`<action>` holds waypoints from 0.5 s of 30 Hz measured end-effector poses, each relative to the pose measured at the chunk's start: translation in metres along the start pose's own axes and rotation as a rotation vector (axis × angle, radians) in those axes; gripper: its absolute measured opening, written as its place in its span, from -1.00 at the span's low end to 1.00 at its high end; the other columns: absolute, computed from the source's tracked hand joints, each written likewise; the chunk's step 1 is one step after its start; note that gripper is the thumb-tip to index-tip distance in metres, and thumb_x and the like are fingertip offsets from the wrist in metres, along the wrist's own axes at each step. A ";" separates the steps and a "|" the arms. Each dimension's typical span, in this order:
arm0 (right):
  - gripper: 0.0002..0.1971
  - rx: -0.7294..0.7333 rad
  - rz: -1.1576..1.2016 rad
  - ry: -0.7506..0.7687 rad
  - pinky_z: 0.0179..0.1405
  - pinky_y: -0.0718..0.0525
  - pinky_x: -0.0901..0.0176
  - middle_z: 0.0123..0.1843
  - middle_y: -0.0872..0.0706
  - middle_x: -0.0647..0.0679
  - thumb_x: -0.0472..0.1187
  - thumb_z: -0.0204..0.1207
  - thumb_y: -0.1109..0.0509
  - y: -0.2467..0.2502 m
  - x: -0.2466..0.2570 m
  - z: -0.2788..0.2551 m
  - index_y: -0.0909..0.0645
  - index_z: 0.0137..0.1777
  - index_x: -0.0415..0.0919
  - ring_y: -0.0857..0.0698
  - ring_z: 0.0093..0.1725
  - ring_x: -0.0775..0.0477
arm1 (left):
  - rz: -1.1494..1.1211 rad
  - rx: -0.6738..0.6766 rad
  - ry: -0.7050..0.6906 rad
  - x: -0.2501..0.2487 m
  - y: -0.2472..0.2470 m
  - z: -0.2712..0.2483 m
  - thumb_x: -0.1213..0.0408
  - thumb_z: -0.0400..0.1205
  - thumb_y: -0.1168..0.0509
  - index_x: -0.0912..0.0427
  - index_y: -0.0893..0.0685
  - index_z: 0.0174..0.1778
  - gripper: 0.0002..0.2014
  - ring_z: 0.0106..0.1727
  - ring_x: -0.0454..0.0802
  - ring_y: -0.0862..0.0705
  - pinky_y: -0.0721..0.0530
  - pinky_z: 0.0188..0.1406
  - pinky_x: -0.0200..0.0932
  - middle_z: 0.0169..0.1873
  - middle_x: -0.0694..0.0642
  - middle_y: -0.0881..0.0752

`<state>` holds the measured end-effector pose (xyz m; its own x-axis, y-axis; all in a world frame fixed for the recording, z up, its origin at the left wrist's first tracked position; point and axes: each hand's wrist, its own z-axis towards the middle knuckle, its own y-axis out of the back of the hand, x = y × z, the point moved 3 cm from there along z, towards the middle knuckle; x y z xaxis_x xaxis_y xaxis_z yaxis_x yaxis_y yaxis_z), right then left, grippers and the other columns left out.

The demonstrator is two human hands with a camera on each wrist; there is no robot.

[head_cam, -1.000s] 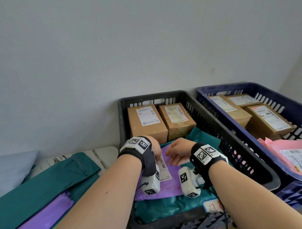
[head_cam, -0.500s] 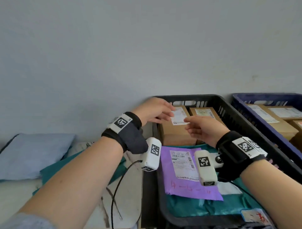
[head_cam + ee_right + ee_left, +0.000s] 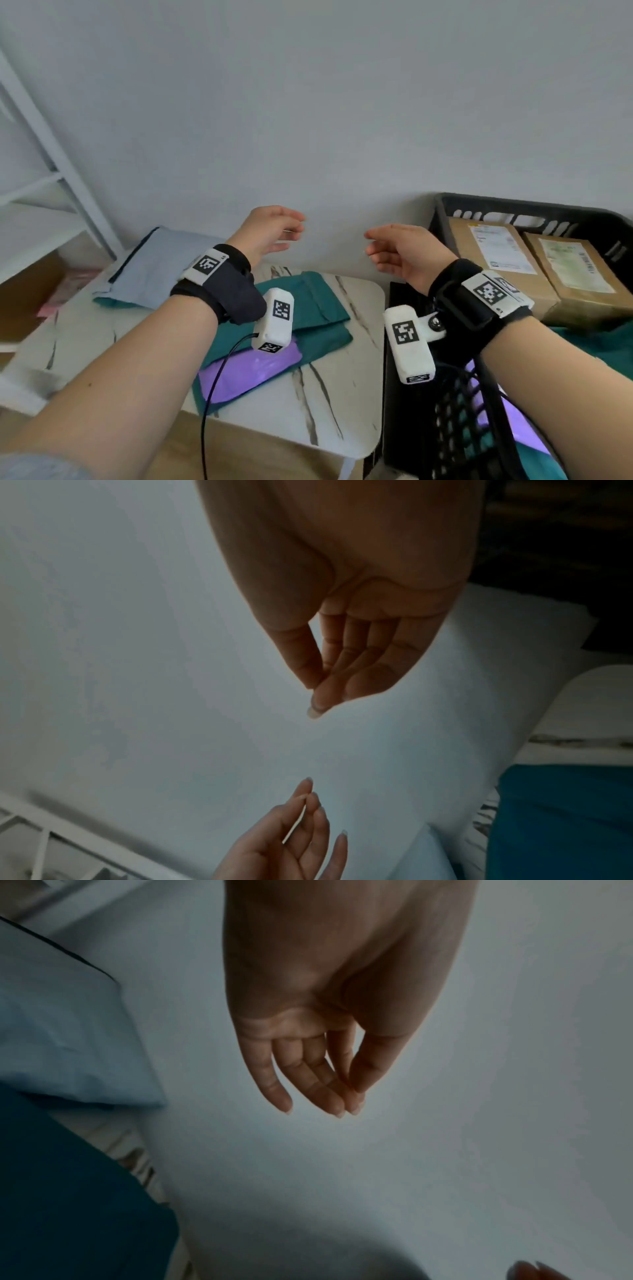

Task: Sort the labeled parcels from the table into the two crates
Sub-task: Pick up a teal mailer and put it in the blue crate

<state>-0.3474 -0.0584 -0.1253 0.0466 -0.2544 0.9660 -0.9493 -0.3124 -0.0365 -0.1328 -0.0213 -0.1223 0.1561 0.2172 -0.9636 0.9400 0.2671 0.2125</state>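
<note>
So both my hands are up in the air in front of the wall, holding nothing. My left hand (image 3: 265, 231) has its fingers loosely extended and relaxed, thumb close to the index, palm turned toward the other hand. My right hand (image 3: 406, 251) mirrors it, fingers relaxed and lightly bunched, thumb tip near the fingertips but with nothing between them. The two are apart, with a gap of bare wall between.

Hard to see a lot, tbh. Both wrist views are dim and mostly show wall. The black crate (image 3: 520, 210) is cut off at the right edge, and my right forearm covers most of what's inside; I can make out two brown boxes (image 3: 496, 260) side by side at the back, plus bits of teal and purple through the mesh. Their labels are too blurry to read.

Below and between my hands, on the marble-look table (image 3: 342, 394), lies a teal mailer (image 3: 318, 308) with a purple mailer (image 3: 250, 370) on its near part, partly behind my left wrist camera. A light blue parcel (image 3: 154, 260) sits at the table's far left, left of my left hand.
</note>
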 end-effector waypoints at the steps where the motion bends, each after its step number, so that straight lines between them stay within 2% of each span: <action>1: -0.95 0.007 -0.010 -0.008 -0.57 -0.61 0.35 -0.45 -0.71 -0.06 -0.26 0.60 -0.38 -0.011 -0.002 0.005 -0.63 -0.08 -0.23 -0.60 -0.57 0.10 | -0.018 -0.032 0.018 0.008 0.014 0.003 0.40 0.64 -0.28 0.09 -0.72 -0.08 -0.86 -0.20 -0.12 -0.70 -0.64 0.17 -0.08 -0.21 0.01 -0.74; 7: -0.94 0.005 -0.082 -0.076 -0.54 -0.64 0.33 -0.43 -0.71 -0.09 -0.26 0.60 -0.38 -0.067 -0.030 0.034 -0.63 -0.05 -0.26 -0.61 -0.57 0.10 | -0.135 -0.139 0.133 0.061 0.083 0.018 0.45 0.63 -0.24 0.10 -0.69 -0.12 -0.82 -0.20 -0.11 -0.66 -0.60 0.11 -0.10 -0.21 0.04 -0.69; 11: -0.93 -0.027 -0.105 -0.163 -0.56 -0.65 0.36 -0.44 -0.71 -0.10 -0.30 0.60 -0.37 -0.100 -0.060 0.053 -0.60 -0.12 -0.25 -0.61 -0.61 0.12 | -0.189 -0.177 0.248 0.107 0.118 0.027 0.45 0.63 -0.23 0.07 -0.68 -0.14 -0.80 -0.16 -0.10 -0.64 -0.57 -0.10 -0.20 -0.17 0.06 -0.68; 15: -0.91 -0.077 -0.104 -0.270 -0.51 -0.69 0.35 -0.35 -0.71 -0.12 -0.29 0.61 -0.36 -0.121 -0.090 0.074 -0.58 -0.14 -0.20 -0.65 -0.47 0.07 | -0.228 -0.208 0.359 0.147 0.144 0.036 0.43 0.65 -0.21 0.05 -0.67 -0.14 -0.79 -0.11 -0.09 -0.62 -0.53 -0.14 -0.19 -0.19 0.04 -0.65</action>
<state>-0.2138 -0.0655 -0.2267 0.2163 -0.4620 0.8601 -0.9552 -0.2822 0.0886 0.0361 0.0156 -0.2394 -0.1963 0.4325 -0.8800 0.8516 0.5200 0.0656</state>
